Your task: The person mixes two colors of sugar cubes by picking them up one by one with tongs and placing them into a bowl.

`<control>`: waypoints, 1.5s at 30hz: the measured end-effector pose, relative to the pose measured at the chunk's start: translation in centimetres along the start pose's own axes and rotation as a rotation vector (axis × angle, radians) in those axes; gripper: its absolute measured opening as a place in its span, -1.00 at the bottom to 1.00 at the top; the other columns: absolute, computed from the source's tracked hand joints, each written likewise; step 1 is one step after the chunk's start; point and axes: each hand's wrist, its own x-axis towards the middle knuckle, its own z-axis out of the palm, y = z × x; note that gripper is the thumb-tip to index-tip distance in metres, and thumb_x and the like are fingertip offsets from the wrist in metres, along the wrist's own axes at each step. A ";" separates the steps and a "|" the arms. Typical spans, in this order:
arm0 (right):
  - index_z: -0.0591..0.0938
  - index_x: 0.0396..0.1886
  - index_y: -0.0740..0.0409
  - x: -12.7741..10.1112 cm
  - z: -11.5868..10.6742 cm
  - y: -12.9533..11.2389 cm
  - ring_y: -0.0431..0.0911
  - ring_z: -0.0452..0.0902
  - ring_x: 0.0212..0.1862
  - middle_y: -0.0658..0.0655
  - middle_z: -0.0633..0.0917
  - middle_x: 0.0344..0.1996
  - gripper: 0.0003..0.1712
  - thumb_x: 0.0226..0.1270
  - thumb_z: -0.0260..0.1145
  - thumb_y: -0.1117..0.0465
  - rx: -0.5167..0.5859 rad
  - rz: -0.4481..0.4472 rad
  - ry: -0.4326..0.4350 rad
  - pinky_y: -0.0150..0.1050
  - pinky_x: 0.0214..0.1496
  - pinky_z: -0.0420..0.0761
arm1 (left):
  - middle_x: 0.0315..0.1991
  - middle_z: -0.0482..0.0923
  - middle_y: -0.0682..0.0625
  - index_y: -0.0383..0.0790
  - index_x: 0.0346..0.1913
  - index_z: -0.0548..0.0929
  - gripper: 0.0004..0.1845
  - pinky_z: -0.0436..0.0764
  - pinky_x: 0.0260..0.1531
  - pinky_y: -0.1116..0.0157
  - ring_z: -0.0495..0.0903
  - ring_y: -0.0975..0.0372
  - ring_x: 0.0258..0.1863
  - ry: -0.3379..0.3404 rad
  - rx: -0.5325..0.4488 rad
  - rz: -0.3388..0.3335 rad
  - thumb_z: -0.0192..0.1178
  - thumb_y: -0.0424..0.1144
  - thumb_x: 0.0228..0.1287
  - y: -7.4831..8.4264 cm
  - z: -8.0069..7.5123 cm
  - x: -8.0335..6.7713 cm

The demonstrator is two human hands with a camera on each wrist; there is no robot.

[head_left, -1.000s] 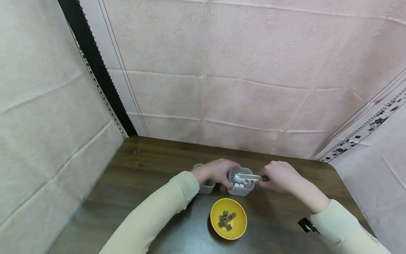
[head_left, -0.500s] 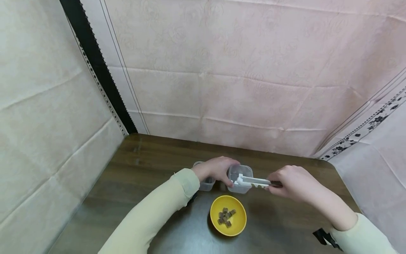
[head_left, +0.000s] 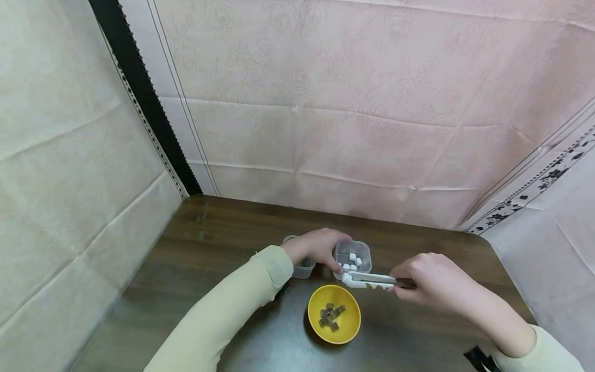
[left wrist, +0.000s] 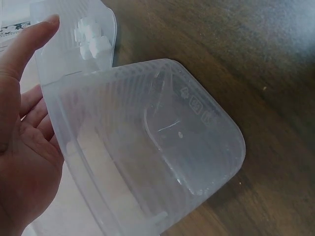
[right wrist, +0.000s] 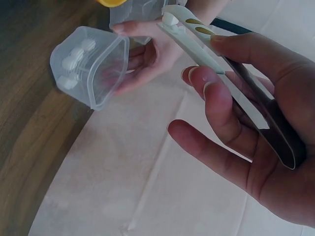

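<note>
My left hand [head_left: 318,247] grips the side of a clear tub [head_left: 354,256] holding several white cubes [head_left: 352,257]. In the left wrist view its thumb [left wrist: 27,46] lies along that tub [left wrist: 74,44]. My right hand [head_left: 425,281] holds white tongs [head_left: 372,280], whose tips pinch one white cube [right wrist: 170,18] just in front of the tub, above the far rim of a yellow bowl [head_left: 346,330]. Several brown cubes [head_left: 331,316] lie in the bowl. In the right wrist view the fingers [right wrist: 216,98] curl round the tongs [right wrist: 221,69].
A second clear tub [head_left: 302,269], empty in the left wrist view [left wrist: 162,147], stands under my left wrist on the dark wooden table [head_left: 209,258]. Pale cloth walls [head_left: 325,129] close in the back and both sides. A black strap [head_left: 479,356] shows on my right sleeve.
The tongs have come out of the white-cube tub and drawn back toward me with a cube in their tips. The left hand has stayed on the tub.
</note>
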 end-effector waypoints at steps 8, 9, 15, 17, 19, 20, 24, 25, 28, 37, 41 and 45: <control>0.38 -0.64 -0.31 -0.3 0.6 -0.4 -0.52 0.02 -0.54 -0.41 0.13 -0.64 -0.47 0.14 0.60 0.15 0.019 -0.017 -0.018 -0.49 -0.58 0.01 | 0.46 0.55 0.02 -0.10 0.56 0.48 -0.07 0.54 0.40 0.23 0.54 0.22 0.32 0.000 0.015 0.011 0.64 0.00 0.14 -0.1 -0.1 0.0; 0.38 -0.63 -0.32 -0.3 0.7 -0.4 -0.52 0.03 -0.54 -0.41 0.13 -0.63 -0.48 0.14 0.60 0.14 0.021 -0.017 -0.021 -0.49 -0.58 0.02 | 0.45 0.55 0.02 -0.10 0.56 0.48 -0.07 0.54 0.40 0.23 0.54 0.23 0.31 0.000 0.017 0.012 0.64 0.00 0.14 -0.1 -0.1 0.0; 0.45 -0.60 -0.34 -0.3 1.1 -0.5 -0.52 0.05 -0.54 -0.42 0.15 -0.63 -0.53 0.14 0.60 0.16 0.039 -0.032 -0.037 -0.49 -0.58 0.06 | 0.42 0.58 -0.01 -0.13 0.54 0.49 -0.08 0.55 0.37 0.26 0.55 0.23 0.27 0.007 0.011 0.025 0.64 0.00 0.14 -0.2 0.0 0.0; 0.46 -0.60 -0.34 -0.2 1.2 -0.6 -0.51 0.05 -0.54 -0.42 0.15 -0.64 -0.54 0.14 0.60 0.16 0.045 -0.030 -0.045 -0.49 -0.58 0.06 | 0.41 0.58 -0.01 -0.13 0.54 0.49 -0.08 0.56 0.36 0.27 0.56 0.23 0.26 0.008 0.008 0.028 0.64 0.00 0.14 -0.2 0.1 0.0; 0.46 -0.60 -0.34 -0.2 1.3 -0.6 -0.51 0.05 -0.55 -0.42 0.16 -0.64 -0.54 0.15 0.60 0.16 0.047 -0.032 -0.053 -0.49 -0.57 0.07 | 0.41 0.58 -0.01 -0.13 0.55 0.49 -0.08 0.56 0.36 0.27 0.55 0.23 0.26 0.008 0.010 0.027 0.64 0.00 0.14 -0.2 0.1 0.0; 0.46 -0.60 -0.34 -0.1 1.4 -0.6 -0.51 0.06 -0.54 -0.42 0.16 -0.64 -0.55 0.15 0.59 0.16 0.050 -0.034 -0.058 -0.49 -0.57 0.07 | 0.41 0.58 0.00 -0.13 0.55 0.48 -0.08 0.56 0.35 0.28 0.55 0.24 0.26 0.008 0.011 0.027 0.64 0.00 0.14 -0.2 0.0 0.0; 0.44 -0.62 -0.31 0.0 1.8 -0.7 -0.50 0.06 -0.55 -0.41 0.17 -0.63 -0.53 0.13 0.59 0.17 0.050 -0.051 -0.062 -0.49 -0.57 0.08 | 0.41 0.58 -0.01 -0.14 0.55 0.48 -0.08 0.56 0.35 0.28 0.55 0.23 0.27 0.004 0.009 0.027 0.64 -0.01 0.15 -0.1 -0.1 -0.1; 0.42 -0.63 -0.30 0.1 1.9 -0.7 -0.50 0.06 -0.55 -0.41 0.17 -0.64 -0.51 0.12 0.60 0.17 0.047 -0.056 -0.059 -0.49 -0.57 0.09 | 0.42 0.57 -0.01 -0.14 0.56 0.47 -0.08 0.55 0.36 0.28 0.55 0.23 0.28 0.002 0.011 0.026 0.63 -0.01 0.15 0.0 -0.1 -0.1; 0.39 -0.65 -0.28 0.2 2.3 -0.7 -0.49 0.04 -0.55 -0.41 0.16 -0.64 -0.48 0.11 0.60 0.16 0.045 -0.063 -0.058 -0.48 -0.57 0.07 | 0.43 0.56 -0.01 -0.14 0.56 0.47 -0.08 0.54 0.38 0.27 0.55 0.21 0.31 -0.001 0.010 0.020 0.63 -0.02 0.16 0.1 -0.2 -0.1; 0.40 -0.67 -0.27 0.7 2.9 -0.9 -0.48 0.05 -0.56 -0.40 0.18 -0.66 -0.51 0.10 0.59 0.16 0.064 -0.055 -0.101 -0.47 -0.57 0.05 | 0.45 0.55 0.01 -0.12 0.56 0.47 -0.08 0.53 0.41 0.25 0.54 0.22 0.33 -0.004 0.027 0.012 0.63 0.00 0.16 0.0 0.1 0.1; 0.42 -0.67 -0.27 0.9 3.0 -1.0 -0.46 0.06 -0.57 -0.40 0.20 -0.67 -0.53 0.10 0.59 0.16 0.061 -0.042 -0.114 -0.46 -0.58 0.08 | 0.44 0.56 0.01 -0.12 0.56 0.47 -0.08 0.52 0.41 0.25 0.53 0.21 0.34 -0.005 0.033 0.007 0.63 0.00 0.17 0.0 0.1 0.1; 0.43 -0.67 -0.27 1.3 3.1 -1.1 -0.45 0.08 -0.57 -0.40 0.22 -0.68 -0.53 0.08 0.60 0.15 0.047 -0.039 -0.114 -0.44 -0.58 0.12 | 0.44 0.56 0.00 -0.12 0.56 0.47 -0.08 0.53 0.40 0.24 0.54 0.21 0.32 -0.003 0.018 0.002 0.64 -0.02 0.16 0.0 0.0 0.1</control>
